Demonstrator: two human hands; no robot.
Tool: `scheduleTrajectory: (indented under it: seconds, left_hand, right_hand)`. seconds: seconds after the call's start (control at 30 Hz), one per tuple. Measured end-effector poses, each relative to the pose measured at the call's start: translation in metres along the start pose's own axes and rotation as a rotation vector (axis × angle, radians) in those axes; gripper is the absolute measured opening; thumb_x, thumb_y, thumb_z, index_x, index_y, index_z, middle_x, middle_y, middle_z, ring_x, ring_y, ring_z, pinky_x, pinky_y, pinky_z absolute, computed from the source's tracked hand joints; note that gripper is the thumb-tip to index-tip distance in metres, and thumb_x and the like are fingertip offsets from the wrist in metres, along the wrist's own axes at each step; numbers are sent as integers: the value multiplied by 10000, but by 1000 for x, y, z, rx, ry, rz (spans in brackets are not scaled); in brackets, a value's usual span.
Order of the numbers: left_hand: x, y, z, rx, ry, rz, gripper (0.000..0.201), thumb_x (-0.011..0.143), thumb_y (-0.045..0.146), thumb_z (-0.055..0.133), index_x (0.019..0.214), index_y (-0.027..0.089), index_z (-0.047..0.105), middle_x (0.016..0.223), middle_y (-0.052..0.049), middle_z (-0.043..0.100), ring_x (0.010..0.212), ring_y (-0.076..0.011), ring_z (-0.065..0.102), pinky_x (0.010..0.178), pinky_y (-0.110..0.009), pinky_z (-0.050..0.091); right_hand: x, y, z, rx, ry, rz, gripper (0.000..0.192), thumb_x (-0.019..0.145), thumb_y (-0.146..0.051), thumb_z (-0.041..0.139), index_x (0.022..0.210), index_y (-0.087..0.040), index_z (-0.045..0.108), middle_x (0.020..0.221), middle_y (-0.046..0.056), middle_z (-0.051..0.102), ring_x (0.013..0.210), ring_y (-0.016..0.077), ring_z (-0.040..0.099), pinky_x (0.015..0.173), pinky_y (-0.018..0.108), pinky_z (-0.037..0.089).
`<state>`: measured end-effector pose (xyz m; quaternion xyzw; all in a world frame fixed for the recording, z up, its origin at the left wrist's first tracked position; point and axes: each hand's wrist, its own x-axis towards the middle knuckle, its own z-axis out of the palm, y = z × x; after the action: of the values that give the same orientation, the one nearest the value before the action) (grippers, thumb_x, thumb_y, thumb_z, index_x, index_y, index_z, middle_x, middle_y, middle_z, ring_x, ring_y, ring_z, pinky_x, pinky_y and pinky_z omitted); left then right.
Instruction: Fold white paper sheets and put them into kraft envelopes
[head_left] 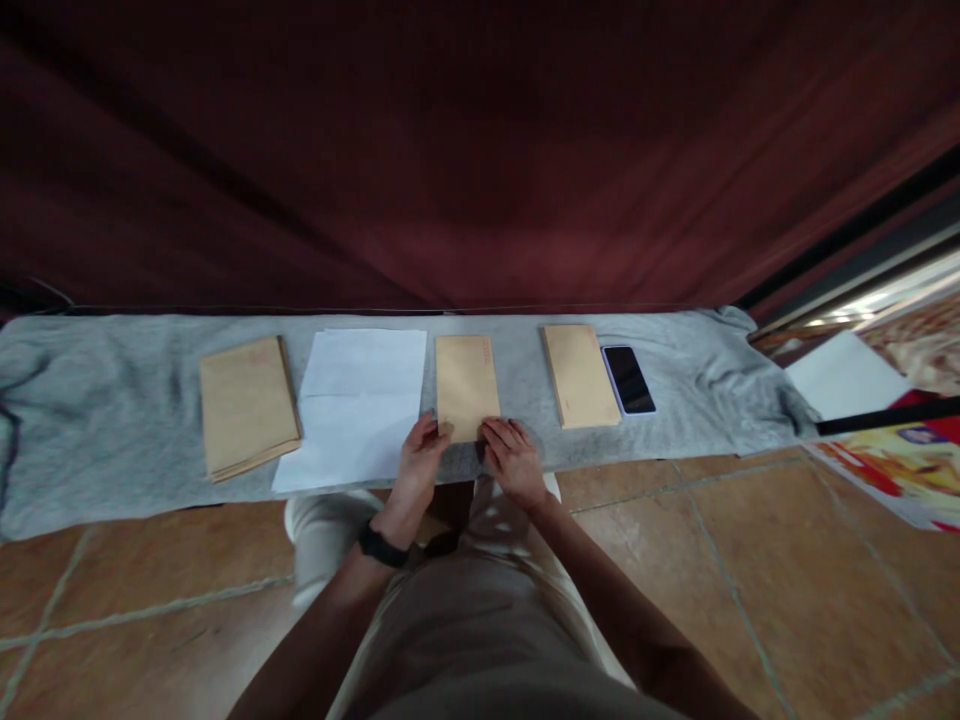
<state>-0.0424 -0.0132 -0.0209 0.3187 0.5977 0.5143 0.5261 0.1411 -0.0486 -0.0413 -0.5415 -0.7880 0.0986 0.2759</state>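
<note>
Grey cloth (112,420) spread under everything. On it, left of the middle envelope (466,385): white paper (360,400), envelope stack (247,405). Right: another envelope (581,375), phone (628,379). Left hand (420,460) and right hand (514,460) pressed flat on its near edge, fingers loose, nothing gripped.

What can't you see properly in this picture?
- Middle envelope: its near edge is hidden under the left hand and right hand.
- Red print on the envelopes: too small to read.
- Envelope stack: count unclear.
- Phone: screen dark.
</note>
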Motion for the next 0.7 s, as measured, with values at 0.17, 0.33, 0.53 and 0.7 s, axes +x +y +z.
scheduleTrajectory:
  seconds: [0.17, 0.33, 0.53, 0.7]
  left_hand:
    - [-2, 13, 9, -99, -103, -97, 430, 529, 222, 812, 953, 171, 761, 838, -21, 744, 691, -142, 628, 571, -234, 452]
    - [-12, 25, 15, -170, -173, -132, 406, 545, 273, 870, 924, 179, 757, 963, -62, 764, 799, -176, 680, 636, -256, 521]
    - [-15, 30, 9, -155, -259, -130, 521, 827, 640, 674, 1092, 193, 707, 1237, -140, 712, 1117, -250, 690, 908, -381, 581]
    - [-25, 23, 15, -180, -313, -238, 475, 828, 565, 715, 1115, 187, 711, 1208, -149, 726, 1102, -262, 701, 931, -415, 572]
  right_hand:
    - [6, -7, 0, -22, 10, 21, 482, 998, -192, 472, 1479, -187, 506, 1472, 96, 578, 1362, 234, 529, 1209, 450, 365]
    - [16, -9, -4, -65, -12, 31, 551, 953, -101, 494, 1498, -174, 491, 1476, 112, 573, 1345, 241, 552, 1186, 411, 411]
    - [27, -8, -30, 148, 139, 145, 518, 980, -127, 427, 1474, -245, 528, 1427, 65, 621, 1296, 228, 597, 1124, 390, 481]
    - [35, -23, -40, 835, 437, 538, 298, 983, -401, 536, 1102, -221, 742, 1065, 38, 768, 1014, 222, 710, 924, 365, 577]
